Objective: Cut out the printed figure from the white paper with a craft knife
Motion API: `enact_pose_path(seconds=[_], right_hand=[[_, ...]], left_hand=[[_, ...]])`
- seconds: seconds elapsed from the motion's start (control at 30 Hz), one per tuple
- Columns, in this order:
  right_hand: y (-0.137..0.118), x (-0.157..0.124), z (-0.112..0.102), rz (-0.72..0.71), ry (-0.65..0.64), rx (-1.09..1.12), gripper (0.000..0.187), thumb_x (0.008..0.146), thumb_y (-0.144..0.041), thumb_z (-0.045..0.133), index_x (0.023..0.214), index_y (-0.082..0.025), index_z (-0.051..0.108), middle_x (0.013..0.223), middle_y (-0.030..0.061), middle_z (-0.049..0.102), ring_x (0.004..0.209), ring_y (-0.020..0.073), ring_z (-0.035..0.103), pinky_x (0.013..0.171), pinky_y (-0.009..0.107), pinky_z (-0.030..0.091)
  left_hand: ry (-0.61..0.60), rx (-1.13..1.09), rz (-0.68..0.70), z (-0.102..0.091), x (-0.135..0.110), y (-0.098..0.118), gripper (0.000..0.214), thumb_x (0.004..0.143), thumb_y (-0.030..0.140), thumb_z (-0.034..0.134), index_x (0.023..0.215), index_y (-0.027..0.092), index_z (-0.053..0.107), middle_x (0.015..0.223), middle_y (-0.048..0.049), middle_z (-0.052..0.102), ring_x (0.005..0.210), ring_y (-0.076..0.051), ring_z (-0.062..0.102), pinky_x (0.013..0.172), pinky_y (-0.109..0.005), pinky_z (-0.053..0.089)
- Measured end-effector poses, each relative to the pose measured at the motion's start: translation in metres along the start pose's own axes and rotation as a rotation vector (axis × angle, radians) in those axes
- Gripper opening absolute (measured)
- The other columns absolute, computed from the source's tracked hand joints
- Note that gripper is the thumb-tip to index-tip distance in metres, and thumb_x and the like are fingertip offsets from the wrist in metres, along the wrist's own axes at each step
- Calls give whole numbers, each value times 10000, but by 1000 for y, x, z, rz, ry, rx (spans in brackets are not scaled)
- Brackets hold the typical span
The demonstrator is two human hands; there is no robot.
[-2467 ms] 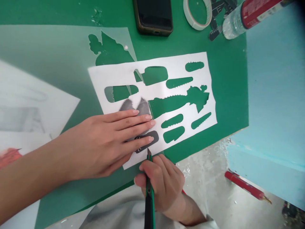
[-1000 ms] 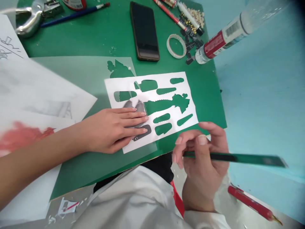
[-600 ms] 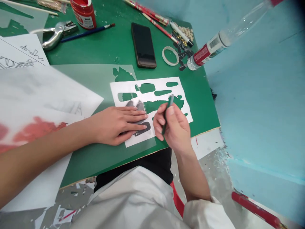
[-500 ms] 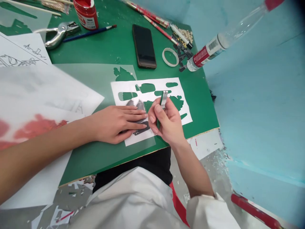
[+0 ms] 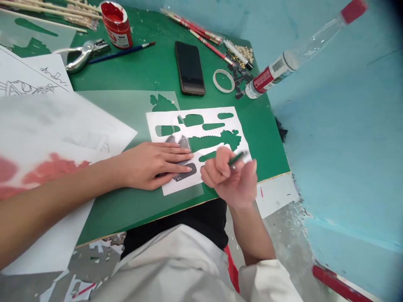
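A white paper stencil [image 5: 233, 119] with several cut-out shapes lies on the green table [image 5: 147, 71], over a clear sheet [image 5: 119, 109]. My left hand [image 5: 151, 164] lies flat on the stencil's lower left part, fingers stretched out, next to grey printed shapes [image 5: 178, 140]. My right hand [image 5: 231, 178] is curled closed around a thin green craft knife [image 5: 237, 158], just above the stencil's lower right corner near the table's front edge. The hand hides most of the knife.
A black phone [image 5: 189, 67], tape ring [image 5: 223, 80], plastic bottle [image 5: 283, 63], red paint jar [image 5: 117, 24], paintbrush [image 5: 121, 51], hole punch [image 5: 83, 52] and pencils [image 5: 201, 33] lie at the back. White papers [image 5: 47, 126] cover the left. A turquoise wall stands to the right.
My right hand swung the knife away from the stencil's lower edge, turned it about in the air, and now holds it low over the stencil's right corner. My left hand stayed pressed flat.
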State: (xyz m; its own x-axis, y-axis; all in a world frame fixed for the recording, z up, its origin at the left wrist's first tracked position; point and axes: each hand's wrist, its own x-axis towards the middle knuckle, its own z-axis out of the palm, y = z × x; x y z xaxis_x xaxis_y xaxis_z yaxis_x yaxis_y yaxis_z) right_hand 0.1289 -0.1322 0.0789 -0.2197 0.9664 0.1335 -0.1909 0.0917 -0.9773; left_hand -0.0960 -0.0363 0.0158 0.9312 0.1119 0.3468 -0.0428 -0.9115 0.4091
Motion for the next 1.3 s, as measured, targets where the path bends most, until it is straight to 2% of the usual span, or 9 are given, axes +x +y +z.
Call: enact_pose_path(seconds=[0.1, 0.23, 0.3, 0.37, 0.47, 0.63, 0.83, 0.97, 1.3], right_hand=[[3, -24, -5, -83, 74, -83, 583, 1045, -544, 639, 671, -258, 296, 473, -110, 265, 394, 80, 221, 391, 219, 228], [16, -37, -12, -143, 170, -205, 557, 1133, -468, 415, 646, -262, 240, 442, -87, 227, 414, 125, 301, 405, 235, 302], [19, -38, -19, -167, 188, -318, 566, 1141, -416, 379, 606, -256, 288, 460, -34, 386, 522, 164, 470, 510, 284, 442], [17, -39, -28, -161, 167, -475, 531, 1131, -351, 428, 615, -231, 466, 653, 32, 631, 734, 194, 614, 712, 356, 533], [5, -41, -42, -119, 67, -715, 327, 1089, -268, 524, 795, -204, 653, 868, 48, 703, 867, 194, 632, 827, 368, 497], [-12, -41, -58, -50, -190, -927, 235, 1016, -186, 576, 786, -207, 532, 666, -62, 488, 582, 97, 430, 575, 248, 326], [-14, -36, -70, 26, -427, -1017, 366, 1036, -199, 552, 702, -218, 403, 602, -72, 359, 544, 94, 345, 554, 270, 273], [-19, -31, -78, 84, -628, -986, 347, 1075, -222, 505, 734, -217, 439, 618, -67, 386, 549, 93, 366, 551, 273, 286], [3, 21, -80, -323, -766, -827, 187, 1078, -237, 546, 913, -204, 627, 676, -26, 550, 619, 153, 445, 574, 332, 332]], left_hand=[[-11, 5, -7, -1, 0, 0, 474, 1066, 216, 516, 1520, 231, 653, 1638, -55, 552, 1535, -263, 549, 1307, -487, 464], [-21, 7, -11, -2, 0, 1, 476, 1081, 217, 506, 1540, 223, 632, 1640, -54, 549, 1541, -263, 542, 1306, -486, 465], [-22, 5, -10, -2, 1, 1, 472, 1083, 220, 504, 1536, 219, 637, 1637, -60, 553, 1537, -270, 547, 1300, -493, 471], [-19, 2, -7, -1, 1, 1, 470, 1079, 221, 508, 1529, 216, 643, 1632, -64, 560, 1532, -273, 553, 1298, -496, 475], [-14, -3, -7, -1, 1, 2, 476, 1065, 229, 531, 1527, 222, 646, 1628, -67, 565, 1529, -267, 557, 1305, -485, 466], [-19, -12, -24, -3, 1, 4, 482, 1067, 333, 575, 1532, 225, 643, 1639, -78, 559, 1540, -279, 545, 1314, -488, 451], [-25, -21, -21, -3, 0, 4, 534, 1081, 452, 577, 1542, 189, 634, 1660, -98, 528, 1549, -311, 531, 1319, -511, 437], [-24, -37, -31, -1, 0, 5, 564, 1075, 494, 589, 1538, 177, 638, 1669, -107, 513, 1561, -312, 514, 1335, -493, 412], [-2, -47, -63, -2, -1, 7, 561, 1065, 501, 620, 1496, 145, 666, 1660, -113, 534, 1554, -264, 527, 1402, -371, 253]])
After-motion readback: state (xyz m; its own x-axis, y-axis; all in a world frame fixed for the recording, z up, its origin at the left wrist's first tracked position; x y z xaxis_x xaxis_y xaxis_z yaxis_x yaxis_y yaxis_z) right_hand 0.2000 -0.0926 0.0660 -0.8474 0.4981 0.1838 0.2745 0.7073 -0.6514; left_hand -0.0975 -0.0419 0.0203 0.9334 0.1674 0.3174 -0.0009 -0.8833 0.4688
